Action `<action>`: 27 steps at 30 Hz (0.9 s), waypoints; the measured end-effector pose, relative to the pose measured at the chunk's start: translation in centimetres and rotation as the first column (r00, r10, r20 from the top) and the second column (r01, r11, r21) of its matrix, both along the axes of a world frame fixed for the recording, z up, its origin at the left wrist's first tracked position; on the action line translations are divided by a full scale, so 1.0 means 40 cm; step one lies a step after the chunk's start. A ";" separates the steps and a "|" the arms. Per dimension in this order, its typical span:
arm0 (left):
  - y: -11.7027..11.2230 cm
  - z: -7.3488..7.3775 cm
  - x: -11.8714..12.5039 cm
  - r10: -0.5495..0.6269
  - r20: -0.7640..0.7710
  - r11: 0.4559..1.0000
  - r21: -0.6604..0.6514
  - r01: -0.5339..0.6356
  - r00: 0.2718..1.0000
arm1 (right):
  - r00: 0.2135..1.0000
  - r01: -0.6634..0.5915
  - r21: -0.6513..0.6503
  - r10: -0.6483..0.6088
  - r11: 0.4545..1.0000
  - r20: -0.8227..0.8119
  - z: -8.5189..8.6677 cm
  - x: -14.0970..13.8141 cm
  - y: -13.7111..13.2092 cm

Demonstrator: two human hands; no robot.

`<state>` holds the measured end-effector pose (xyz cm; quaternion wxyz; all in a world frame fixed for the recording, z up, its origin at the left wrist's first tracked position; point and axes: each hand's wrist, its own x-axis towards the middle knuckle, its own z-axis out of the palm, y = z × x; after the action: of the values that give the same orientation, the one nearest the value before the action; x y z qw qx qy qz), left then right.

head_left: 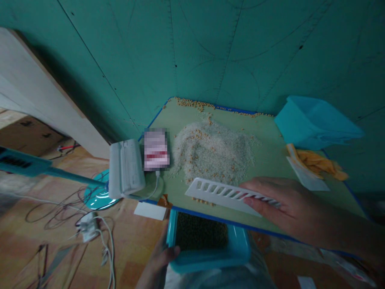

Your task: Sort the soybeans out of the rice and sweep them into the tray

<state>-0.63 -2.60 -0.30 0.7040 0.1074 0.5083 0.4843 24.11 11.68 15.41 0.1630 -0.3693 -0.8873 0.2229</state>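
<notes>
Held just under the desk's [270,160] near edge, a teal tub [210,263] with a dark green, grainy fill [200,237] is gripped at its left wall by the left hand [164,257], thumb hooked over the rim. Above it, the right hand [279,202] clasps the right end of a slotted white scraper [219,192], which lies slantwise on the desk near that edge, a few yellow beans just beside its lower side. Beyond the scraper spreads a pile of white grain mixed with yellow beans [210,150], mid-desk. The work seems best served by holding the tub's rim tight against the edge, directly below the scraper, and by drawing the scraper flat and slowly so that beans do not skip sideways. At the left edge lie a white power bank [125,168] and a blurred packet [155,149]. Orange wrappers [321,162] sit at the right edge, a teal bag [313,122] at the far right corner, and loose beans [195,104] line the far edge.
</notes>
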 end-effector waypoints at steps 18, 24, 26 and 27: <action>0.013 -0.009 -0.001 -0.039 0.038 0.998 0.053 0.037 0.999 | 0.999 -0.049 -0.090 0.049 0.995 -0.006 0.013 -0.004 -0.052; 0.006 -0.015 -0.003 -0.038 0.054 0.997 0.074 0.034 0.998 | 0.992 0.126 0.030 -0.127 0.992 0.022 0.017 0.038 -0.014; 0.009 -0.013 -0.003 -0.042 0.052 0.996 0.079 0.038 0.998 | 0.973 0.230 -0.015 -0.230 0.973 0.025 0.022 0.058 0.015; 0.010 -0.012 -0.002 -0.041 0.049 0.996 0.084 0.037 0.998 | 0.963 0.271 -0.073 -0.270 0.960 0.022 0.023 0.068 0.030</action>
<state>-0.71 -2.19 -0.79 0.7208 0.1343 0.4675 0.4938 26.84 12.90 16.35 0.1728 -0.4943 -0.8204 0.2297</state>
